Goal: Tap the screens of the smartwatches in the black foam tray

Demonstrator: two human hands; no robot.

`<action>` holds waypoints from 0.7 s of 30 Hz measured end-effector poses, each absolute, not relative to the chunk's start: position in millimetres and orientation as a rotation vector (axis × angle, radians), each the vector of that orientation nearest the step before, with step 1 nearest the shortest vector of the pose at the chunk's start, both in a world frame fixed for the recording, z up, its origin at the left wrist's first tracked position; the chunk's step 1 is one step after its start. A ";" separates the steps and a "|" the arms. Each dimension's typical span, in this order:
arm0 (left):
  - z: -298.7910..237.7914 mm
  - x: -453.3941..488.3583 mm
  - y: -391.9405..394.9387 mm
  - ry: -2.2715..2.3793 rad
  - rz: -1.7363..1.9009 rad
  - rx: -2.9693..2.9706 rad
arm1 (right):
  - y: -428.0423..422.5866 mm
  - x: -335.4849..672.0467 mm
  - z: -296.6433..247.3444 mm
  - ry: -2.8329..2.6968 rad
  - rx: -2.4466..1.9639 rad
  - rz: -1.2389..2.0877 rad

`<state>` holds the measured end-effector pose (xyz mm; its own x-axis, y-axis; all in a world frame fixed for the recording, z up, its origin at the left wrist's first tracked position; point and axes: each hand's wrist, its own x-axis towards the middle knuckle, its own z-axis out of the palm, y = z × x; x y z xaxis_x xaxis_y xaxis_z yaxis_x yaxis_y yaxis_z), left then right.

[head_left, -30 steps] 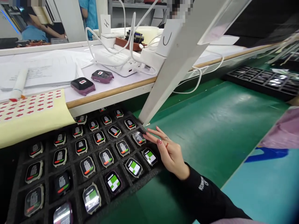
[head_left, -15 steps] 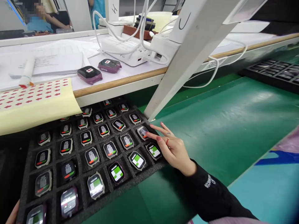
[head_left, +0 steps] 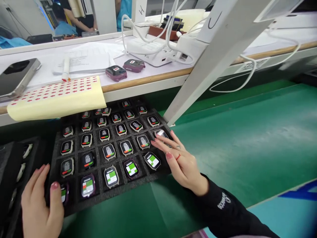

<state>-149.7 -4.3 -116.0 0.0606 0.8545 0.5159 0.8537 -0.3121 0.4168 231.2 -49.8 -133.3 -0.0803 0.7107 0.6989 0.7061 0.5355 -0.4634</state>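
A black foam tray [head_left: 158,174] holds rows of smartwatches, one per compartment. Most screens are lit with white text over red and green bars; those in the front row, such as this smartwatch [head_left: 131,168], show green and white blocks. My left hand [head_left: 41,201] grips the tray's near left side, thumb over the edge by a purple-cased watch [head_left: 64,193]. At the right side, my right hand [head_left: 182,162] lies with fingers stretched over the tray edge and a watch [head_left: 161,133], partly covering it. The tray's far rows run under the shelf.
Above, a shelf [head_left: 148,78] bears a phone [head_left: 17,77], papers, a marker, two purple-cased watches [head_left: 116,72], a white power strip and cables. A yellow sticker sheet [head_left: 56,102] overhangs it. A slanted post [head_left: 198,72] stands right. Another tray [head_left: 34,155] is left. People sit behind.
My left hand has come into fuller view at the tray's left side. My right hand's fingers have spread further over the right-hand watches. The view has shifted left, showing the phone.
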 end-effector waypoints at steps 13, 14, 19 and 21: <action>-117.1 -129.1 -14.3 1.916 1.120 2.389 | -53.7 247.5 -151.2 -1.583 -1.634 -0.160; -117.6 -128.2 -15.0 1.926 1.118 2.381 | -53.9 247.2 -151.3 -1.579 -1.625 -0.165; -121.3 -125.0 -16.1 1.958 1.107 2.362 | -53.9 237.4 -143.6 -1.530 -1.469 -0.202; -122.8 -125.5 -16.2 1.964 1.077 2.364 | -54.3 228.7 -139.8 -1.574 -1.417 -0.152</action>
